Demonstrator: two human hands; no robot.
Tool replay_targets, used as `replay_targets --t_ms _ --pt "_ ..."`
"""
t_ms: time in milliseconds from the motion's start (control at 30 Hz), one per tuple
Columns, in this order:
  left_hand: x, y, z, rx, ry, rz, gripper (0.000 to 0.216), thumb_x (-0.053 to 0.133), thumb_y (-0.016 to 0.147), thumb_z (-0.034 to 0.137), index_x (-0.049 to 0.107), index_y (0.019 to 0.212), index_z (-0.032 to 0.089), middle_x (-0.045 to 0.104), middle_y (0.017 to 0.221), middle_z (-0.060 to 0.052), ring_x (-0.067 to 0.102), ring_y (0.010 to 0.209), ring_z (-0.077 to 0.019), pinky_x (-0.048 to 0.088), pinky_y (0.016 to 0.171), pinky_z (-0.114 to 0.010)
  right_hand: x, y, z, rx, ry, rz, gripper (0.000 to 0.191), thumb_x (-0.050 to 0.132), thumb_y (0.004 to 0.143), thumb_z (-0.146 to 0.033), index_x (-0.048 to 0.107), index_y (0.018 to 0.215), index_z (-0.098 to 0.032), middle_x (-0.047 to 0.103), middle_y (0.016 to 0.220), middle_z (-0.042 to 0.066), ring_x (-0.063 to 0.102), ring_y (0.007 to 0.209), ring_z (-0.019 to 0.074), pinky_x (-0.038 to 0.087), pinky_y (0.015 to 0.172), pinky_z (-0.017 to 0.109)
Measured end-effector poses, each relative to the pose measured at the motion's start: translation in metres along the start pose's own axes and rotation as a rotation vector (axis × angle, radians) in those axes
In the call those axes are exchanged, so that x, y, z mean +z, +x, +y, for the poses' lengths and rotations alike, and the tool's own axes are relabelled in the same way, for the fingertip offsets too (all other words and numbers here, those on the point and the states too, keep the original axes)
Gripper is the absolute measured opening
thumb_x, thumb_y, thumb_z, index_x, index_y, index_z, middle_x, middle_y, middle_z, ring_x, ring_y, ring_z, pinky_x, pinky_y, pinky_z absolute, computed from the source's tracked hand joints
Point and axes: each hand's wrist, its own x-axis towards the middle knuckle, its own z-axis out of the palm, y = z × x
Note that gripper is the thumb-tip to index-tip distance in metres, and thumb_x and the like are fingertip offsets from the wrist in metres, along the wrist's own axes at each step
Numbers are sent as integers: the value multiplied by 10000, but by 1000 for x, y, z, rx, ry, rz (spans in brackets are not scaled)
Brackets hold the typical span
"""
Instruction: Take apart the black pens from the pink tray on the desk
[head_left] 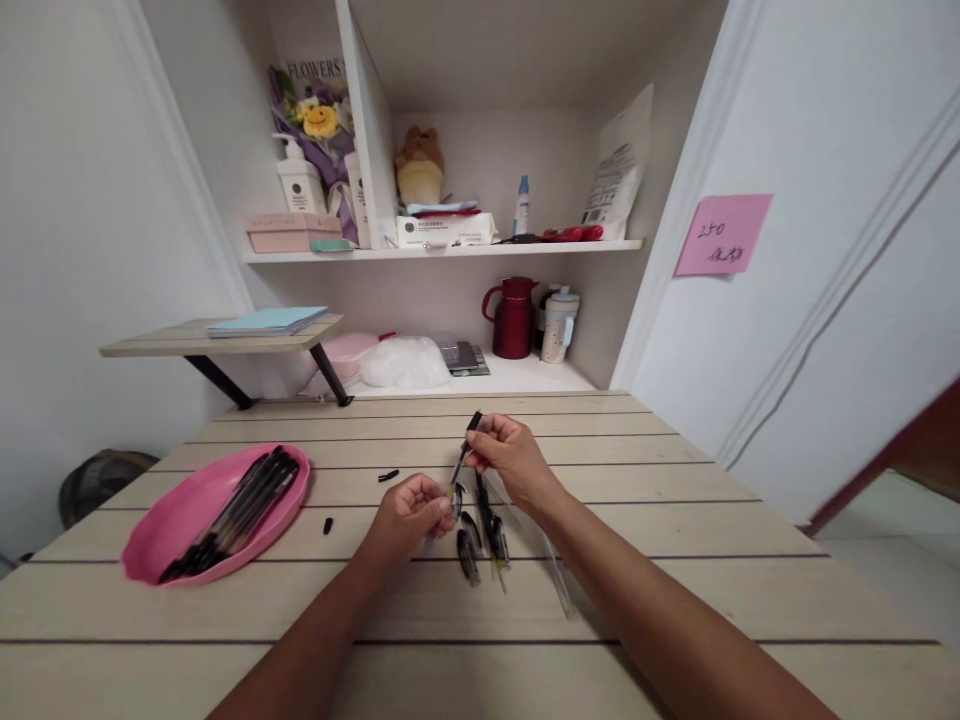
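My right hand pinches the black upper part of a pen refill, which slants down to the left. At its lower end the fingers of my left hand are closed around it. Just below my hands lie several black-and-clear pen caps. Beside them are dark pen parts, some with thin yellowish ends. A clear pen barrel lies partly under my right forearm. Left of my left hand, two small black pieces rest on the table.
A pink oval tray holding several black pens stands on the left of the slatted table. Behind it is a small raised shelf with blue paper. Cabinet shelves at the back hold a red jug and a cup.
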Motion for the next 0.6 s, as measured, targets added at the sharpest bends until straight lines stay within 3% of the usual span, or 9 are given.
replay_targets --t_ms 167,400,600 --pt "0 0 1 24 -42 22 248 662 615 305 473 675 156 577 539 7 545 494 -111 390 496 -219 8 -6 3 -11 -89 -55 159 648 594 -255 516 609 -168 502 482 -64 470 383 60 354 366 165" --pt "3 -4 5 23 -66 51 256 649 625 321 459 690 161 603 588 -10 546 510 -109 396 505 -219 -2 -8 -9 39 -122 -237 152 654 587 -232 606 709 -155 605 677 -25 498 478 55 394 447 170" --pt "3 -4 4 14 -63 -19 208 613 668 286 454 714 160 588 593 -2 538 514 -102 397 520 -224 -4 -7 -13 61 -86 -216 216 593 678 -313 625 826 -159 632 735 9 512 466 46 311 400 153"
